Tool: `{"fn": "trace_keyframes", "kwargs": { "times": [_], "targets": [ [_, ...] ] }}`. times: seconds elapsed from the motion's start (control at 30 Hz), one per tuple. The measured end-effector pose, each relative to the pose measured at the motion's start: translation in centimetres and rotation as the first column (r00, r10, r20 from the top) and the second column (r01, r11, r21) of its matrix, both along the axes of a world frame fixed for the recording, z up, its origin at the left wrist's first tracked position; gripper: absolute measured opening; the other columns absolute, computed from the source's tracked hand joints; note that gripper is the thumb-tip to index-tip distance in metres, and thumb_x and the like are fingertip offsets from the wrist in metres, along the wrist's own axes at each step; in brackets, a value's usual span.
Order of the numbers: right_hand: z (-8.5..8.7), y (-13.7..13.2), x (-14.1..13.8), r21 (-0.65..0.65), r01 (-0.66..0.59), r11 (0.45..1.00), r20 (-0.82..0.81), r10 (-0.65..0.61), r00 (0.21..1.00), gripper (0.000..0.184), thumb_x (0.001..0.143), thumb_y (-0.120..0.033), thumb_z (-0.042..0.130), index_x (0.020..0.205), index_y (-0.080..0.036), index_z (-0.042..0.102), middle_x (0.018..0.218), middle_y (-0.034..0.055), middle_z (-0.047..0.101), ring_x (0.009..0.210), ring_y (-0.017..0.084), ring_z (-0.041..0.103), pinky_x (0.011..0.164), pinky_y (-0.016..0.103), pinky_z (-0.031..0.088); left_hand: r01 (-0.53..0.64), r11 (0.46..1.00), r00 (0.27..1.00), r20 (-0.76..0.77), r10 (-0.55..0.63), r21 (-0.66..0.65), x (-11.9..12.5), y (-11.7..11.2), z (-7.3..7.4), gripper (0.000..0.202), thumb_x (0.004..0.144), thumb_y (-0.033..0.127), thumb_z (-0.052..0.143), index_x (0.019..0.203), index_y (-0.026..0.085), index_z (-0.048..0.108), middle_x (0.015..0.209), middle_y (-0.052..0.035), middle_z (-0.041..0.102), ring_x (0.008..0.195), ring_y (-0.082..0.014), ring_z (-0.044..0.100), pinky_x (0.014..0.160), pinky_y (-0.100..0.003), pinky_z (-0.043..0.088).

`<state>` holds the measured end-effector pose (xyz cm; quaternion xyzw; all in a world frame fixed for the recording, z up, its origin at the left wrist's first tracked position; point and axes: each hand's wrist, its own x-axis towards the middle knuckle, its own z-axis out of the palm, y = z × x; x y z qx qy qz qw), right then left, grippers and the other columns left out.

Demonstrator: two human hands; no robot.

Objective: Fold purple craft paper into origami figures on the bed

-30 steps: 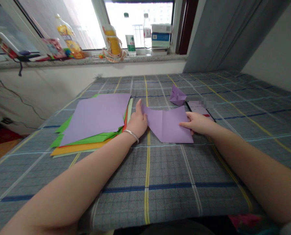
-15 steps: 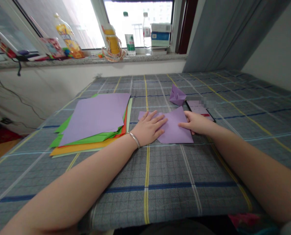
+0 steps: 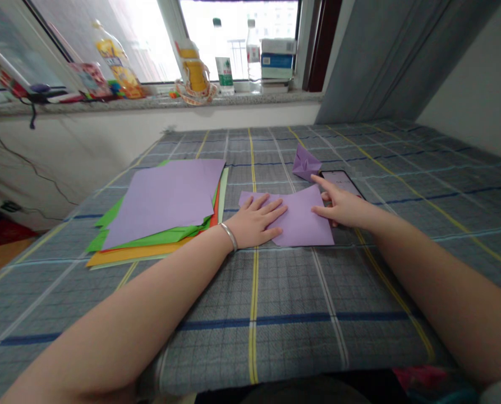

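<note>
A folded sheet of purple paper point(image 3: 303, 221) lies on the checked cloth in front of me. My left hand point(image 3: 258, 221), with a silver bangle at the wrist, rests flat across its left part, fingers spread. At the paper's right edge is my right hand point(image 3: 336, 205). Its index finger stretches out past the upper right corner and the thumb is over the paper, while the other fingers curl and are partly hidden. Just beyond stands a small folded purple paper shape point(image 3: 306, 164). Partly behind my right hand lies a phone point(image 3: 340, 180) with a lit screen.
To the left is a stack of coloured paper point(image 3: 166, 193), purple on top, with green, orange and red edges below. Bottles, a yellow cup point(image 3: 194, 70) and boxes point(image 3: 277, 62) line the windowsill point(image 3: 242, 100). A grey curtain point(image 3: 385, 62) hangs at the right.
My right index finger has lifted from the paper's right edge and straightened forward. The phone screen shows a different picture. My left hand and the paper have barely moved.
</note>
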<state>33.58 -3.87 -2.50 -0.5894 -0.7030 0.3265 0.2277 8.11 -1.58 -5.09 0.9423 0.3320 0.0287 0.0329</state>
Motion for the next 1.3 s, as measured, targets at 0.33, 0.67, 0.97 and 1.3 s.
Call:
{"fn": "trace_keyframes", "kwargs": {
  "times": [0.33, 0.67, 0.97, 1.3],
  "targets": [
    [1.6, 0.0, 1.4, -0.108, -0.239, 0.965, -0.073, 0.233, 0.970, 0.042, 0.082, -0.019, 0.045, 0.118, -0.028, 0.066, 0.097, 0.0029, 0.069, 0.078, 0.017, 0.065, 0.068, 0.028, 0.055, -0.025, 0.999, 0.999, 0.040, 0.024, 0.030, -0.1, 0.1, -0.2, 0.060, 0.094, 0.050, 0.042, 0.147, 0.025, 0.033, 0.155, -0.0140, 0.028, 0.140, -0.0407, 0.023, 0.108, -0.064, 0.013],
    [0.5, 0.1, 1.2, 0.349, -0.384, 0.855, 0.358, 0.257, 0.898, 0.026, 0.066, -0.019, 0.076, 0.085, -0.036, 0.077, 0.152, -0.0085, 0.031, 0.145, 0.035, 0.006, 0.116, 0.060, 0.011, 0.001, 1.000, 1.000, -0.003, -0.001, -0.027, -0.2, 0.3, 0.6, 0.066, 0.090, 0.056, 0.047, 0.148, 0.030, 0.031, 0.157, -0.0126, 0.023, 0.143, -0.0399, 0.016, 0.108, -0.067, 0.008],
    [0.6, 0.3, 0.7, 0.294, -0.585, 0.756, 0.324, 0.497, 0.805, 0.005, 0.075, -0.036, 0.074, 0.079, -0.034, 0.077, 0.122, -0.0026, 0.067, 0.135, 0.028, 0.040, 0.114, 0.055, 0.018, -0.200, 0.978, 0.979, 0.031, 0.202, -0.057, 0.5, -1.1, 0.7, 0.061, 0.092, 0.050, 0.045, 0.148, 0.030, 0.029, 0.157, -0.0094, 0.023, 0.142, -0.0454, 0.013, 0.099, -0.079, 0.010],
    [1.3, -1.2, -0.5, 0.162, -0.461, 0.873, 0.118, 0.446, 0.887, 0.014, 0.076, -0.034, 0.069, 0.087, -0.029, 0.076, 0.093, -0.0012, 0.074, 0.093, 0.020, 0.066, 0.089, 0.033, 0.048, -0.027, 0.997, 0.998, 0.061, 0.031, -0.067, 0.1, 0.0, 0.5, 0.052, 0.096, 0.042, 0.038, 0.146, 0.031, 0.033, 0.156, -0.0050, 0.027, 0.142, -0.0389, 0.019, 0.107, -0.069, 0.012]
  ]
}}
